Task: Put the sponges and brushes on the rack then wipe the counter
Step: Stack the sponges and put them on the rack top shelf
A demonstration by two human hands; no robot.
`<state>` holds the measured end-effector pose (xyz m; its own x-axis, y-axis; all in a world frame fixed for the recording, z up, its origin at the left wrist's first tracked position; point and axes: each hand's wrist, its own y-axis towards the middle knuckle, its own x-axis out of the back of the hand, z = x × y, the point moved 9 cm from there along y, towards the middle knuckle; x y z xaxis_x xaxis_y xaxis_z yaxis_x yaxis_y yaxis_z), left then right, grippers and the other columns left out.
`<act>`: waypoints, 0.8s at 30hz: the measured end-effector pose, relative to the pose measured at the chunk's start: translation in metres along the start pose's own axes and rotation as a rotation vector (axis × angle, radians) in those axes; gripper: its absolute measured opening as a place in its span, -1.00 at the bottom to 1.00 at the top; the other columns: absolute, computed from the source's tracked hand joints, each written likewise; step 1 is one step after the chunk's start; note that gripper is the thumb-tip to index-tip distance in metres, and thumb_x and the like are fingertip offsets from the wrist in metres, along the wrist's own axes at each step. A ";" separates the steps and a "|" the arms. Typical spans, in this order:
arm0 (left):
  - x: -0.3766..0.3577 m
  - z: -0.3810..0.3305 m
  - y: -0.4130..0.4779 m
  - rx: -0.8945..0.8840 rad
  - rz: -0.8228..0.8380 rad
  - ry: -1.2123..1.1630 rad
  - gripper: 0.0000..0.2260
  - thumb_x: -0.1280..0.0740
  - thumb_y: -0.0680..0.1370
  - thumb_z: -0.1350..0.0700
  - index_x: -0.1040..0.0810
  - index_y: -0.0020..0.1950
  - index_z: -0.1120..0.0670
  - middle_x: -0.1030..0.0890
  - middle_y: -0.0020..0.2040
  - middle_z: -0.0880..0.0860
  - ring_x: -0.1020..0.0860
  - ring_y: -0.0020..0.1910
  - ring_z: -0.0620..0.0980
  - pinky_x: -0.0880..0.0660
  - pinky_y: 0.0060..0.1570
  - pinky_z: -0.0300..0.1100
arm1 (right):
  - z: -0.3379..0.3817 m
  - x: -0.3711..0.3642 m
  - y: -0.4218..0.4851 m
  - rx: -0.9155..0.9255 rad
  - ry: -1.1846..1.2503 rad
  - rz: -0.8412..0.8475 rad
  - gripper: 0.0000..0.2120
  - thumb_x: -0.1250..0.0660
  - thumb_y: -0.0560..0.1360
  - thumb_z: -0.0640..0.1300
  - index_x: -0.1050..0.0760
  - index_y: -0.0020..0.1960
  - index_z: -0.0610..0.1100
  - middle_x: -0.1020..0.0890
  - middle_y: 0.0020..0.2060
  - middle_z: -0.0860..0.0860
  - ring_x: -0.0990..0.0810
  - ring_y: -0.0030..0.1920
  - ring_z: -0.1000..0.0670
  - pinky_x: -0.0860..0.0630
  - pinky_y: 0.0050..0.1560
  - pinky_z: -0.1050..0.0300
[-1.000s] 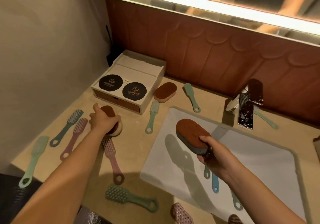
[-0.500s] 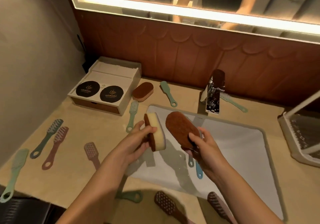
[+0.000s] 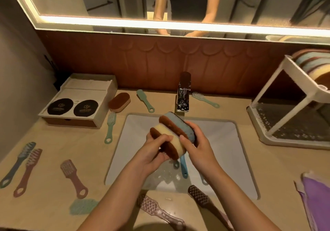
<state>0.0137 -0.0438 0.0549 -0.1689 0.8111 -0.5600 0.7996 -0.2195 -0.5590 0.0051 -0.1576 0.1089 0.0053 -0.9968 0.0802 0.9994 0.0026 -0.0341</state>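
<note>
Over the white sink (image 3: 223,141), my left hand (image 3: 153,152) holds a yellow sponge (image 3: 169,138) with a brown scrub face, pressed flat against a blue sponge (image 3: 180,125) held by my right hand (image 3: 198,147). A third sponge (image 3: 119,102), brown on top, lies on the beige counter (image 3: 53,147) by the box. Several brushes lie scattered: pink brush (image 3: 73,177), green brush (image 3: 110,127), green brush (image 3: 144,100), dark brown brush (image 3: 201,198). The white rack (image 3: 292,109) stands at the right, with several sponges (image 3: 314,65) on its upper tier.
A white box (image 3: 78,104) with two black discs sits back left. The chrome faucet (image 3: 183,95) stands behind the sink, a green brush (image 3: 205,99) beside it. A purple cloth (image 3: 316,198) lies at the front right. Blue brush handles (image 3: 184,166) lie in the sink.
My left hand lifted the yellow sponge off the left counter and carried it right. Both hands met over the sink and pressed the two sponges together. The view shifted right, showing the rack.
</note>
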 end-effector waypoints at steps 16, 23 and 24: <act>-0.046 0.001 -0.004 -0.074 0.112 0.055 -0.53 -0.22 0.50 0.38 -0.29 0.34 0.01 -0.46 0.18 0.20 -0.48 0.15 0.17 -0.48 0.10 0.12 | 0.009 0.037 -0.003 0.097 -0.030 -0.086 -0.76 -0.21 0.57 -0.19 -0.42 0.15 0.11 -0.56 0.06 0.14 -0.55 0.02 0.31 -0.48 -0.05 0.44; -0.046 -0.009 -0.002 -0.160 0.152 0.022 -0.50 -0.24 0.47 0.37 -0.28 0.35 0.04 -0.49 0.16 0.22 -0.50 0.11 0.17 -0.52 0.02 0.09 | 0.021 0.035 -0.002 0.146 -0.069 -0.053 -0.73 -0.23 0.56 -0.21 -0.43 0.19 0.06 -0.56 0.06 0.19 -0.54 0.05 0.30 -0.49 -0.03 0.43; -0.046 -0.010 -0.001 -0.150 0.167 -0.024 -0.45 -0.30 0.42 0.29 -0.27 0.38 0.07 -0.49 0.20 0.25 -0.51 0.15 0.19 -0.54 0.03 0.10 | 0.022 0.034 -0.002 0.150 -0.085 -0.042 -0.73 -0.24 0.56 -0.21 -0.43 0.19 0.06 -0.57 0.06 0.19 -0.54 0.06 0.29 -0.49 -0.02 0.41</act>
<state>0.0262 -0.0752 0.0869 -0.0393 0.7565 -0.6528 0.8940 -0.2652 -0.3612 0.0044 -0.1893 0.1335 -0.0402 -0.9860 0.1621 0.9926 -0.0207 0.1200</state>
